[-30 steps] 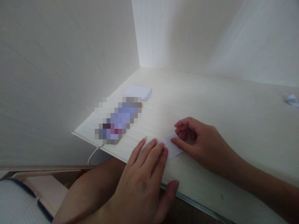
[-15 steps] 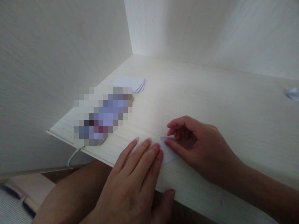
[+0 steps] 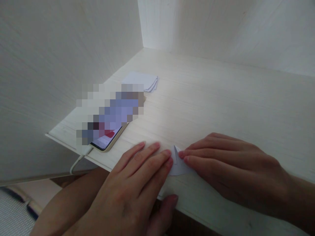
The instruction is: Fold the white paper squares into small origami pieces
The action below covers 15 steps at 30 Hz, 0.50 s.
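Paper (image 3: 181, 169) looks light, easily creased; hold its edges. Left hand (image 3: 136, 183) lies flat on it; right hand (image 3: 238, 168) touches it too, whether pinching I cannot tell.

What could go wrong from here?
1. The paper might crease crookedly: a narrow flap shows between the left hand and right hand.
2. The white cable hangs over the table edge, near the leg in view; a bump could tug the phone.
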Tool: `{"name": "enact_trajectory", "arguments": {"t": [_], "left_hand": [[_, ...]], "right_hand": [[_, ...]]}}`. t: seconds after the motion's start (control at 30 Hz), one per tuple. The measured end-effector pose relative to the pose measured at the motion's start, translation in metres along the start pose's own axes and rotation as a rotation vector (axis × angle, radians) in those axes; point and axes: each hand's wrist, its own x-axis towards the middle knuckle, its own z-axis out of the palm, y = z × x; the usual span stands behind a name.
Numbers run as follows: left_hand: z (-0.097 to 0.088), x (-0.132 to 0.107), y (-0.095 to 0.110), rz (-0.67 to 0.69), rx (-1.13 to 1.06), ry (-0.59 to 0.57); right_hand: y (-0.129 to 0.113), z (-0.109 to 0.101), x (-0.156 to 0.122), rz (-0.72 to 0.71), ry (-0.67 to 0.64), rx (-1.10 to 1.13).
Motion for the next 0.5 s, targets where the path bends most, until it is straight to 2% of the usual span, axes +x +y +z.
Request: {"name": "enact_trajectory", "arguments": {"t": [0.17,0.5], "left_hand": [[-0.0011,0.0003,-0.0018,-0.003,-0.012,-0.031],[0.0002,-0.0022,-0.0021,0.006,-0.006,-0.049]], "right_hand": [[-0.0016,-0.003,-0.0016,0.053,-0.11,0.035],[-0.0067,0.0043,-0.0076,0.244,-0.108,0.148]]}}
